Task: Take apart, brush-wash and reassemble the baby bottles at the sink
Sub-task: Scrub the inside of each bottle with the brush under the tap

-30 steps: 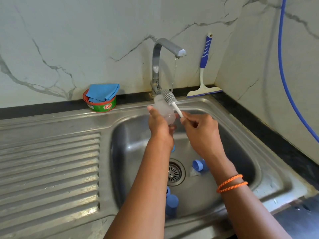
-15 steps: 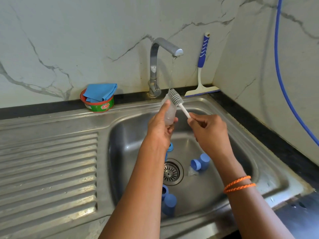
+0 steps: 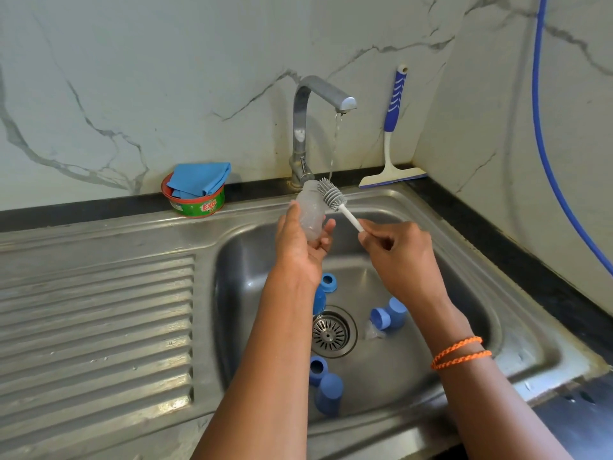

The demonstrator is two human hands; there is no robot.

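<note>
**Sink station: bottle and brush in hand, parts in basin**

Marble-pattern wall (image 3: 139, 78): white with grey veins, behind and to the right of the sink; a blue hose (image 3: 544, 154) hangs down the right-hand panel.

Stainless sink (image 3: 517, 330): ribbed drainboard (image 3: 96, 327) on the left, basin on the right, round drain strainer (image 3: 331, 333) in the basin floor.

Tap (image 3: 306, 127): curved steel spout at the back rim, a thin stream of water running from it.

Squeegee (image 3: 391, 134): blue-and-white handle leaning on the wall in the back right corner, blade on the counter.

Soap tub (image 3: 195, 202): green and red, on the back ledge left of the tap, with a folded blue cloth (image 3: 199, 179) on top.

Left hand (image 3: 300, 247): fingers and thumb wrapped round the clear baby bottle (image 3: 310, 210), held above the basin in front of the tap base, mouth pointing up and away.

Right hand (image 3: 403, 257): fingers pinching the white handle of the bottle brush (image 3: 333, 195); grey bristle head lies against the bottle mouth, under the stream. Orange braided band (image 3: 459, 353) on the wrist.

Blue bottle parts, basin floor: a pair (image 3: 389, 315) right of the strainer, a pair (image 3: 325, 383) at the near wall, a ring (image 3: 328, 282) beside the left wrist.
</note>
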